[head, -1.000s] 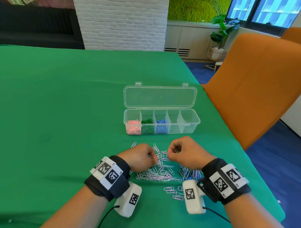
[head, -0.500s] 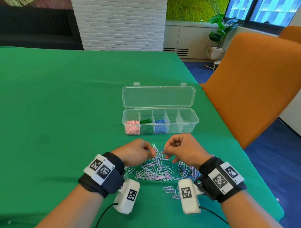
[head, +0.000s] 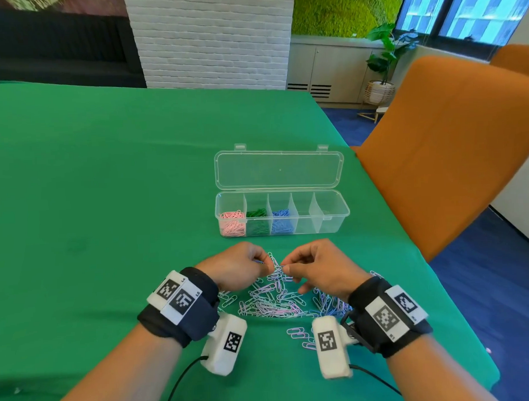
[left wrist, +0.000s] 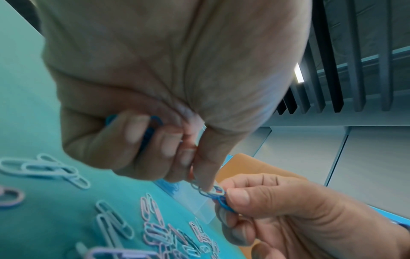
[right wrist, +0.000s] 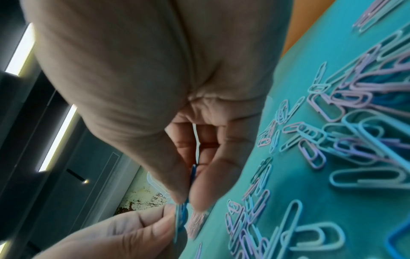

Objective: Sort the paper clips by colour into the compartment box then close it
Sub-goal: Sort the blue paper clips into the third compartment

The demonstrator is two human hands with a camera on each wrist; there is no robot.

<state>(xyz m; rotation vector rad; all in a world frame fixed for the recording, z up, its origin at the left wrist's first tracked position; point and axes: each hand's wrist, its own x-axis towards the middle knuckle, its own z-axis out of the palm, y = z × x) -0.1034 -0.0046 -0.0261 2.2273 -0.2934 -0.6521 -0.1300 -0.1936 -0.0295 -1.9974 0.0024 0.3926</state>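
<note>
The clear compartment box (head: 330, 220) stands open, its lid (head: 278, 169) laid back. Pink clips (head: 231, 224), green clips (head: 257, 221) and blue clips (head: 281, 220) fill its three left compartments. A loose pile of pale clips (head: 270, 302) lies in front of it. Both hands hover over the pile with fingertips meeting. My left hand (head: 267, 264) pinches tangled blue clips (left wrist: 218, 197) and keeps more blue clips (left wrist: 148, 133) under its curled fingers. My right hand (head: 286, 270) pinches the same blue tangle (right wrist: 182, 215) between thumb and forefinger.
The green table (head: 106, 176) runs far to the left and back. Its right edge is near the box, with an orange chair (head: 441, 152) just past it. A few stray clips (head: 298, 334) lie near my right wrist.
The two hands have drawn together over the pile, and their fingertips now meet on the tangled blue clips. The box has not moved.
</note>
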